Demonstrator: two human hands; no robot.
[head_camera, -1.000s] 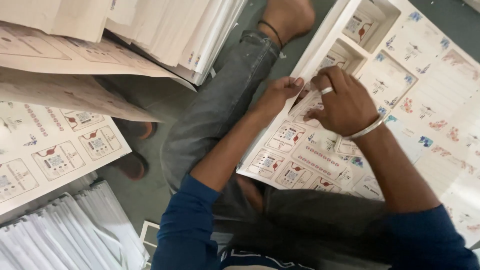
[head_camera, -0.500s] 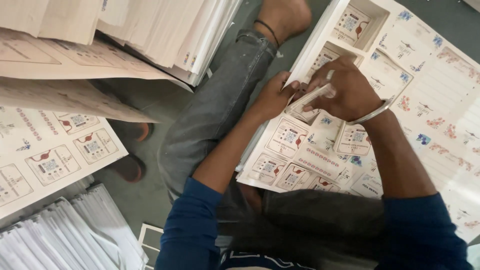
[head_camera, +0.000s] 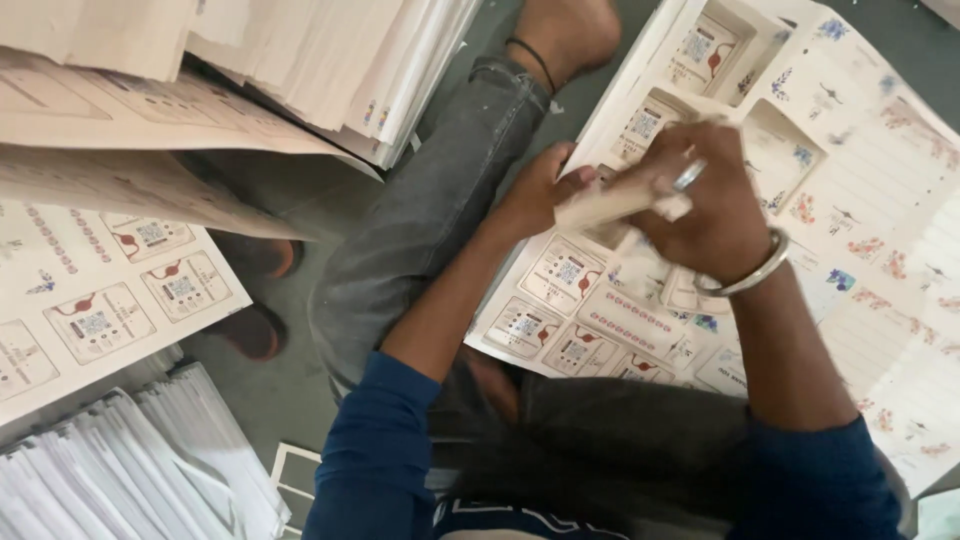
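— How is the cut-out card strip (head_camera: 612, 203) lying?
— Its long axis is being held nearly level, tilting slightly up rightward, above the printed sheet (head_camera: 860, 190).
— And the fingers?
— It is being pinched by both the left hand (head_camera: 545, 190) and right hand (head_camera: 705, 205).

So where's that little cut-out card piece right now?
In the head view, right of centre, the small card piece is pinched between the left hand and right hand, just above the printed sheet on the person's lap.

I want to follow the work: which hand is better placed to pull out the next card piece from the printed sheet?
Probably the right hand: it grips the card piece directly over the printed sheet. The left hand only braces at the sheet's edge.
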